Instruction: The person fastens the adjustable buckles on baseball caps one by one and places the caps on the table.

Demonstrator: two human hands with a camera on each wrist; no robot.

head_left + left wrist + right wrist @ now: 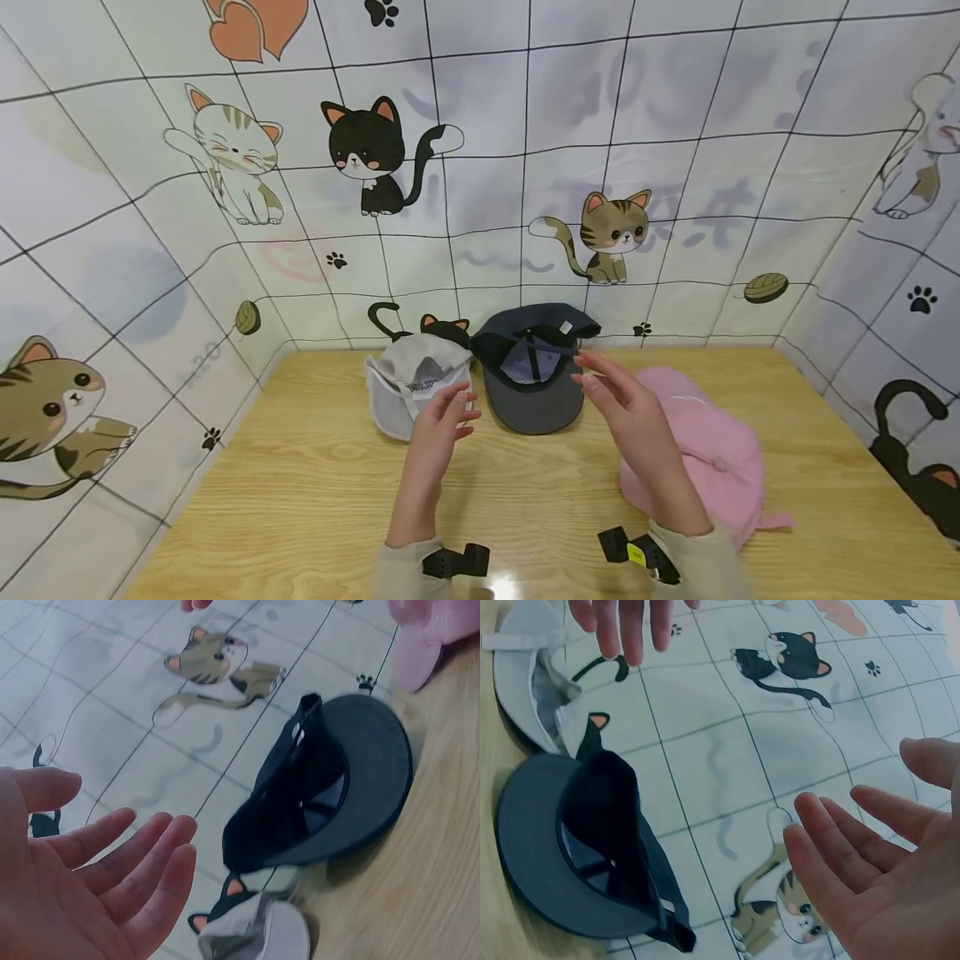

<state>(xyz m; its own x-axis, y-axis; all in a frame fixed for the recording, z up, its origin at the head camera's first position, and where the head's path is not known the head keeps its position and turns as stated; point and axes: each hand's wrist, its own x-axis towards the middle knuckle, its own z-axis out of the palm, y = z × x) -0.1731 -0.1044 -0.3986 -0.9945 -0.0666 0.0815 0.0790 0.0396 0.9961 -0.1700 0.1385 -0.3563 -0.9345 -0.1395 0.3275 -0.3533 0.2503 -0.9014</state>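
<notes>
Both hands hang in the air above the table, apart from each other and holding nothing. The left hand (438,425) is nearest the light grey cap (390,392), its fingers loosely bent. Between the hands, farther back, a dark navy cap (534,408) lies with its hollow inside facing up and its brim toward the front. My right hand (626,408) is beside the pink cap (720,458), which lies crown up and is partly covered by the forearm. In the left wrist view the navy cap (367,780) shows its open inside; the right wrist view shows the right hand (885,877) with relaxed fingers.
The wooden table (300,500) stands against a cloth wall (487,200) printed with cats and grid lines, which also closes off the left and right sides. Black straps with small devices (455,562) sit on both wrists.
</notes>
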